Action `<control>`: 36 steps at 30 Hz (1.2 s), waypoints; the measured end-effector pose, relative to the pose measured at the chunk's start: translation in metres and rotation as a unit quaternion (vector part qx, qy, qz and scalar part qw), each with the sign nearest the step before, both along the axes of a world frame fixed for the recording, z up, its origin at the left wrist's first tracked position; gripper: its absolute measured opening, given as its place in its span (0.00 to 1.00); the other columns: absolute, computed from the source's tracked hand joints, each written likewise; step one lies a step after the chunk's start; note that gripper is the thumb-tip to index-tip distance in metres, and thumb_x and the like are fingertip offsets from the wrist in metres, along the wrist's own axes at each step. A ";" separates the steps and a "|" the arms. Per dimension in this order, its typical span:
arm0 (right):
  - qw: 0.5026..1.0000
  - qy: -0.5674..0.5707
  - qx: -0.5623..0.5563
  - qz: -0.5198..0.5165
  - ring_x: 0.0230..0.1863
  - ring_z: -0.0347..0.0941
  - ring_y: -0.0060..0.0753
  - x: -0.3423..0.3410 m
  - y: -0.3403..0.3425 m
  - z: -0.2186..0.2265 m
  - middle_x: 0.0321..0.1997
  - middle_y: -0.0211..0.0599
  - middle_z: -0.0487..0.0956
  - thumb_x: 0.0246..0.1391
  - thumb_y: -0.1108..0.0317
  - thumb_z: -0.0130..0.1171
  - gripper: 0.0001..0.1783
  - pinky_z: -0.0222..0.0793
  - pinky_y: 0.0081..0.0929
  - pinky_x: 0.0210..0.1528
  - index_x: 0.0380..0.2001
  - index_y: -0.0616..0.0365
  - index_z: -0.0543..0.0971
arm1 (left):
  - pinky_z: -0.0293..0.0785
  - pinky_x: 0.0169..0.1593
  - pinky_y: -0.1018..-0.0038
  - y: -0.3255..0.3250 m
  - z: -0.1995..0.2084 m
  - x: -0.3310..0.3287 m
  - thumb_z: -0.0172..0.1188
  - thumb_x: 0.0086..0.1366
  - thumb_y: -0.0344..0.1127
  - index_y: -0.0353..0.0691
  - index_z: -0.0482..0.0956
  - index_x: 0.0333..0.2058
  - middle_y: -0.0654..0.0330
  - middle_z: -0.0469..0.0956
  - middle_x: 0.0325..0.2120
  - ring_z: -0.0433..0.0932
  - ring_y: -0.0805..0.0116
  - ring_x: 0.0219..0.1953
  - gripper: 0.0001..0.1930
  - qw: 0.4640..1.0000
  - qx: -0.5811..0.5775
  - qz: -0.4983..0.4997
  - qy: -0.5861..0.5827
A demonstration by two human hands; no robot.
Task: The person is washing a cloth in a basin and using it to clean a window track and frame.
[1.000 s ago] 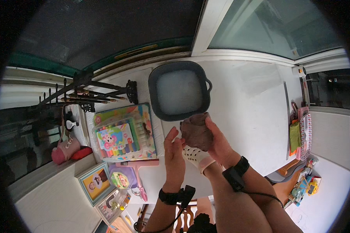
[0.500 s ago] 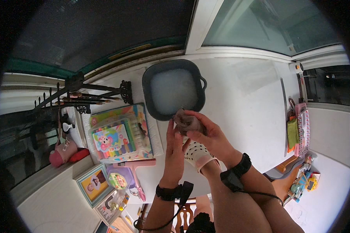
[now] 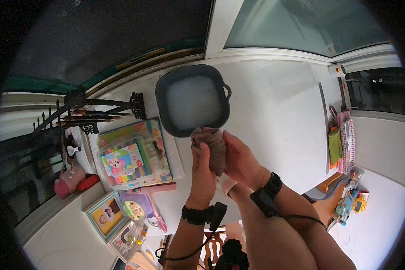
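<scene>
A wrung-up grey-brown cloth (image 3: pixel 213 150) is bunched between my two hands, just past the near edge of a dark grey basin (image 3: pixel 224 114). My left hand (image 3: pixel 202 173) grips it from the left, thumb laid over its front. Against its right side presses my right hand (image 3: pixel 244 161), its fingers partly hidden behind the cloth. The basin holds cloudy, whitish water (image 3: pixel 193 101). Below the hands, a foot in a pale clog (image 3: pixel 227 185) rests on the white tabletop, mostly covered by the cloth and my right hand.
Left of the basin lie a marker set (image 3: pixel 123 164) and a pink-handled tool (image 3: pixel 159 188). A black rack with brushes (image 3: pixel 90 118) stands farther left, near a framed picture (image 3: pixel 104 216). A window frame (image 3: pixel 274 56) runs behind the white table (image 3: pixel 279 135). Stationery holders (image 3: pixel 346 141) stand right.
The cloth has turned from a rolled bundle into a longer hanging twist, now covering most of the clog. My left thumb has come over its front. The whole view has shifted slightly.
</scene>
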State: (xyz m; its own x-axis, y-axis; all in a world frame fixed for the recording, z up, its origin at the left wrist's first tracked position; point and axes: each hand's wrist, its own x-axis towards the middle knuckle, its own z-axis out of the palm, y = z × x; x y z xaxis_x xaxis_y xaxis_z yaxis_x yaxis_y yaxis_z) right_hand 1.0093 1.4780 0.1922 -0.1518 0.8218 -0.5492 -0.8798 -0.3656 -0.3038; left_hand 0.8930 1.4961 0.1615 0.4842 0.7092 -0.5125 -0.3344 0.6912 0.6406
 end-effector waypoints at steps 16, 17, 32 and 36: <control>0.994 0.074 -0.059 -0.050 0.59 0.67 0.43 0.010 -0.004 0.000 0.61 0.43 0.69 0.60 0.39 0.40 0.37 0.59 0.41 0.63 0.59 0.60 0.66 | 0.61 0.62 0.71 -0.003 0.020 -0.023 0.48 0.71 0.38 0.35 0.56 0.62 0.56 0.64 0.57 0.63 0.67 0.60 0.25 0.996 0.063 0.038 0.053; 0.995 0.058 -0.052 -0.055 0.59 0.67 0.42 0.010 -0.005 -0.001 0.60 0.42 0.70 0.60 0.40 0.40 0.36 0.59 0.41 0.63 0.59 0.58 0.67 | 0.61 0.60 0.74 -0.002 0.021 -0.023 0.50 0.70 0.39 0.35 0.58 0.61 0.59 0.67 0.54 0.66 0.71 0.56 0.25 0.996 0.024 0.076 0.028; 0.995 0.035 -0.041 -0.079 0.58 0.68 0.41 0.015 -0.016 -0.007 0.58 0.41 0.71 0.61 0.45 0.41 0.31 0.63 0.41 0.61 0.55 0.58 0.70 | 0.65 0.59 0.69 -0.009 0.020 -0.027 0.48 0.71 0.39 0.37 0.69 0.52 0.57 0.72 0.49 0.71 0.67 0.52 0.16 0.996 -0.021 0.087 0.025; 0.999 -0.014 0.003 -0.045 0.58 0.68 0.40 0.010 -0.015 -0.004 0.58 0.42 0.71 0.63 0.46 0.40 0.30 0.64 0.41 0.61 0.56 0.59 0.69 | 0.66 0.55 0.73 -0.008 0.015 -0.034 0.49 0.71 0.40 0.37 0.69 0.52 0.60 0.72 0.49 0.70 0.73 0.51 0.16 0.998 -0.041 0.032 0.019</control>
State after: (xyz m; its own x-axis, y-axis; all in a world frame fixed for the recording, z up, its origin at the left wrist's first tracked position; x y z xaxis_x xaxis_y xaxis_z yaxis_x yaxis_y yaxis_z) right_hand 1.0192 1.4630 0.1887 -0.0622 0.8351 -0.5465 -0.9003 -0.2833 -0.3304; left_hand 0.8594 1.4884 0.1766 0.4188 0.6928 -0.5871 -0.3558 0.7200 0.5958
